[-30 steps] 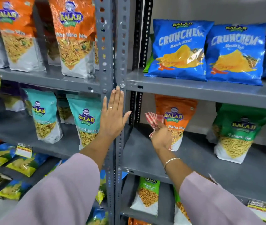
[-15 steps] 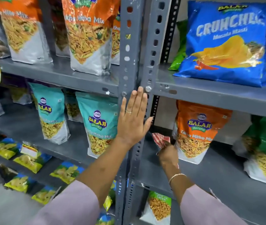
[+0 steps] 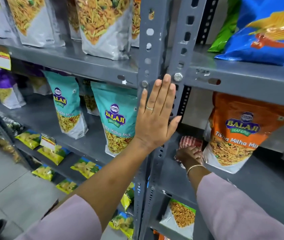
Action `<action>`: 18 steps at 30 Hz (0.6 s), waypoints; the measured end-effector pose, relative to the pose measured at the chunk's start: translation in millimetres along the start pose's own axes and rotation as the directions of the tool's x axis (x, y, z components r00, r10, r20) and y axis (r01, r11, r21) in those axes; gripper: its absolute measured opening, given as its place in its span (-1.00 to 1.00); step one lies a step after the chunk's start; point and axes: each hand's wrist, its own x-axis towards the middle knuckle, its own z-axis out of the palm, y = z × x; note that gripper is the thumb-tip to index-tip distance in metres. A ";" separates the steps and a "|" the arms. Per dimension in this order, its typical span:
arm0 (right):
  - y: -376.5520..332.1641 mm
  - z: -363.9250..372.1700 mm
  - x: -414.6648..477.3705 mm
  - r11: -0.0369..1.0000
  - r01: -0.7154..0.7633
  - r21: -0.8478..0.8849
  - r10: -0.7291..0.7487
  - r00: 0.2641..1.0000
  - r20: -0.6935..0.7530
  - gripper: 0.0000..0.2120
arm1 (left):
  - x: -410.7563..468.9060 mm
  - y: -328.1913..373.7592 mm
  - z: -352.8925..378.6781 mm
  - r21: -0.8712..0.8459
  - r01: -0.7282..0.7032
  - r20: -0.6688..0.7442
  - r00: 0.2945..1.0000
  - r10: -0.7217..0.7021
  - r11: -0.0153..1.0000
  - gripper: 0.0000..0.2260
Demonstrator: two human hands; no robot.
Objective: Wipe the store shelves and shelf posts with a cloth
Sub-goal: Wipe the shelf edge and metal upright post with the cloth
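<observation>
Closer now than a moment ago, the view has pushed in toward the shelf posts (image 3: 156, 49), and the right hand (image 3: 189, 154) has slid lower and deeper onto the grey shelf (image 3: 241, 181), still pinching the red-and-white cloth (image 3: 189, 142) under curled fingers. The left hand (image 3: 156, 118) stays spread flat against the posts, fingertips just below two bolts, a ring on one finger. Just right of the cloth, touching or nearly so, stands an orange bag (image 3: 241, 132) reading "BALAJI WAFERS Tikha Mitha Mix". Left of the posts, a teal bag (image 3: 115, 116) shows "BALAJI WAFERS" and "Mitha Mix". A blue bag (image 3: 267, 32) lies on the upper right shelf. Bare shelf lies open near the right wrist, between the post and the front edge.
</observation>
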 end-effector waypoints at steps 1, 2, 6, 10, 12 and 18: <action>-2.8 -1.9 0.2 1.000 0.029 -0.010 -0.028 1.000 0.011 -0.27 | -0.4 0.1 0.7 0.002 0.001 -0.003 1.000 -0.001 1.000 -0.42; -3.8 -0.3 6.5 0.997 0.072 -0.020 -0.072 0.997 0.025 -0.29 | -1.1 0.2 1.7 0.003 0.002 -0.008 1.000 -0.002 1.000 -0.43; 0.6 1.8 24.5 0.948 0.313 -0.064 -0.308 0.948 0.079 -0.27 | -2.1 -0.4 4.0 0.009 0.001 -0.025 1.000 -0.001 1.000 -0.44; 16.5 -2.8 12.8 0.905 0.420 0.075 -0.426 0.884 0.193 -0.58 | -2.2 0.6 3.9 0.007 0.007 -0.030 1.000 -0.007 1.000 -0.44; 31.4 -5.4 7.3 0.878 0.478 0.030 -0.473 0.857 0.205 -0.59 | -2.5 0.5 4.2 0.016 0.014 -0.029 0.999 -0.014 1.000 -0.44; 64.7 -18.6 -21.4 0.785 0.615 -0.076 -0.553 0.751 0.362 -0.50 | -0.8 0.2 -0.1 0.026 0.035 0.021 0.999 -0.036 0.999 -0.43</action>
